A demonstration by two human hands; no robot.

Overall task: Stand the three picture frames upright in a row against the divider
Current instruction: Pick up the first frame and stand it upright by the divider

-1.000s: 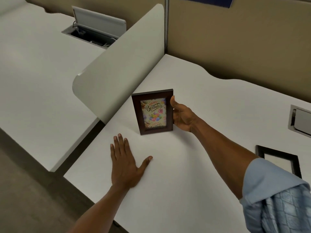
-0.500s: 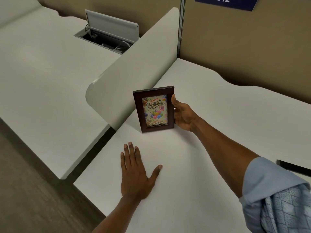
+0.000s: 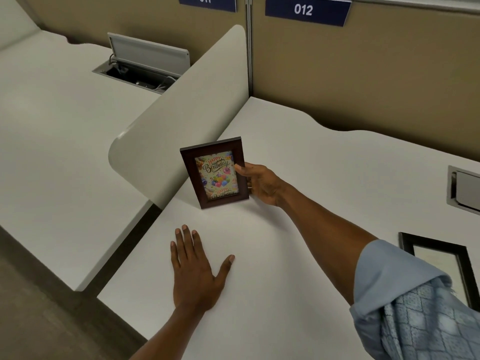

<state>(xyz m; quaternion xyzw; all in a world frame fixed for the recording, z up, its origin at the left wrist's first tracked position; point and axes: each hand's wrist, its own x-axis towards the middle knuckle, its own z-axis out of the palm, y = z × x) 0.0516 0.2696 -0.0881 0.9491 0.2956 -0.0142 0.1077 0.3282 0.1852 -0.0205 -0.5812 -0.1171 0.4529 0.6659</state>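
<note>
A dark brown picture frame (image 3: 215, 175) with a "Happy Birthday" card stands upright on the white desk (image 3: 298, 165), close beside the curved cream divider (image 3: 187, 120). My right hand (image 3: 262, 184) grips its right edge, thumb on the front. My left hand (image 3: 194, 266) lies flat on the desk in front of the frame, fingers spread, holding nothing. A black picture frame (image 3: 439, 258) lies flat at the right, partly hidden by my blue sleeve. A third frame is not in view.
A closed cable hatch (image 3: 465, 188) is set into the desk at the right edge. Beyond the divider, the neighbouring desk has an open cable box (image 3: 145, 66). Tan partition walls with blue signs 011 and 012 (image 3: 304, 9) stand behind. Floor lies at the lower left.
The brown frame stays upright in my right hand and has edged a little closer to the divider. My left hand stays flat. The view has shifted, bringing the black frame back into sight.
</note>
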